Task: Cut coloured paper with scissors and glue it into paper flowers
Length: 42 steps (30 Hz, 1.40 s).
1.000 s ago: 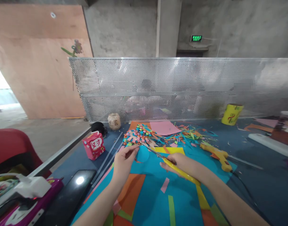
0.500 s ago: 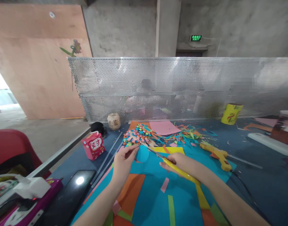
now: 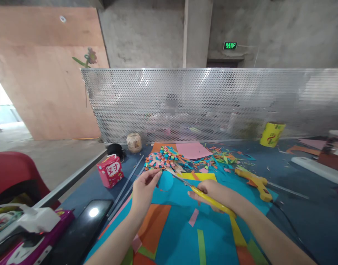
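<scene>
My left hand [image 3: 143,189] pinches the edge of a round blue paper piece [image 3: 166,181] held just above the table. My right hand [image 3: 214,193] grips yellow-handled scissors [image 3: 204,197], whose blades reach up and left to the blue piece. Under both hands lie blue, orange and yellow paper sheets [image 3: 182,228] with loose strips on them. Beyond the hands sits a heap of small multicoloured paper loops [image 3: 163,159] and a pink sheet [image 3: 192,150].
A yellow glue gun [image 3: 254,180] with its black cord lies to the right. A red carton [image 3: 110,170], a black phone [image 3: 83,228], a small round jar [image 3: 133,142] and a yellow roll [image 3: 272,134] stand about. A perforated metal screen [image 3: 213,103] closes the far edge.
Both hands stay in place; the blue piece has turned slightly in my left fingers and the scissors have shifted a little.
</scene>
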Motion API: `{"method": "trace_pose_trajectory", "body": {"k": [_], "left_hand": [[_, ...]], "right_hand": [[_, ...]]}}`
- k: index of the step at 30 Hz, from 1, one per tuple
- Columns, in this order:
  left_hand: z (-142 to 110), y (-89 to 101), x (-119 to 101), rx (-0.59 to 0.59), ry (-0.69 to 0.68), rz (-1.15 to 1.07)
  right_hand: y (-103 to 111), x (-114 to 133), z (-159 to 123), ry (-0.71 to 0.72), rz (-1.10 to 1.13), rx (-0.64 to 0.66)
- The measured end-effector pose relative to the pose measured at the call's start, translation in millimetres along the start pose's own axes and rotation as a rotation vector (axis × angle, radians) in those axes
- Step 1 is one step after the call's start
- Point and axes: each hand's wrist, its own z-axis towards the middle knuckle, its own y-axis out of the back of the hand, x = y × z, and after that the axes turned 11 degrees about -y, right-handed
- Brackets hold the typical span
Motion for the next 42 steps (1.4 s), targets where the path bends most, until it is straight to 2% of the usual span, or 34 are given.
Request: {"method": "trace_pose_trajectory", "body": {"k": [7,13,17,22,27,32,35,42], "left_hand": [[1.8,0.0,2.9,0.001,0.025,-0.004],[2.3,0.6,6.7,-0.007,0.033,-0.026],[2.8,0.2,7.6,-0.024,0.029,-0.032],[5.3,0.4,11.7,-0.042,-0.017,-0.028],[5.1,0.6,11.7,-0.012,-0.076,0.015],[3.5,-1.2,11.0,0.019,-0.105,-0.015],[1.9,-2.7,11.2,0.039,-0.126,-0.011],[-1.2,-3.2,6.6,0.057,-0.174,0.065]], "right_hand": [[-6.8,-6.0,7.8,-0.006,-0.004,-0.029],[-8.7,-8.7,8.5,-0.091,0.142,0.103],[-10.4,-8.8,8.3,-0.077,0.171,0.108],[-21.3,-14.4,19.8,-0.055,0.214,0.082],[-15.9,-7.9,12.1,-0.053,0.231,0.061],[-13.3,-5.9,10.3,-0.023,0.33,0.148],[-16.3,-8.4,14.8,-0.058,0.319,0.181],[-17.6,-15.7,21.4,-0.063,0.33,0.192]]}}
